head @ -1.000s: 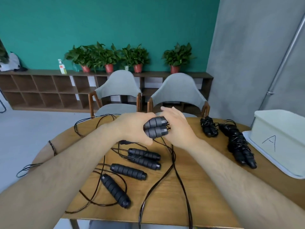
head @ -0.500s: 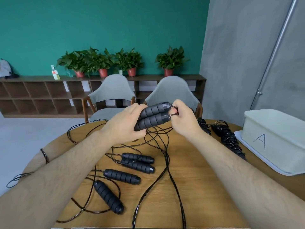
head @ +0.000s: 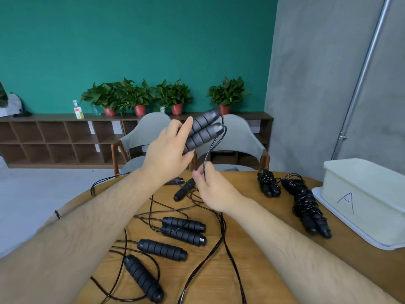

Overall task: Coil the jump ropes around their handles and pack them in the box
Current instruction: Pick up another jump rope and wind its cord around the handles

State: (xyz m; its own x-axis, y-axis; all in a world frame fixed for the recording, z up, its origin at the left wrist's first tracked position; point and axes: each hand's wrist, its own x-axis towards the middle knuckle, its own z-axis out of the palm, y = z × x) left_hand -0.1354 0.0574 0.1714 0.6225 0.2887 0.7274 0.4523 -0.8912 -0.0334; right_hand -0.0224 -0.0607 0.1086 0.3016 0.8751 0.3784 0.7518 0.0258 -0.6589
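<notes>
Left grip [head: 166, 154] high and curled, right grip [head: 211, 189] lower, pinched

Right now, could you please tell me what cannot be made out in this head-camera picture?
All in the head view:
1. The inside of the box: its pale walls and top hide it.
2. The lower ends of the held handles: the left hand covers them.
3. One loose handle: mostly behind the left arm.
4. Where the cord pinched by the right hand ends: cut off by the bottom edge.
5. The bottle label: too small.
</notes>
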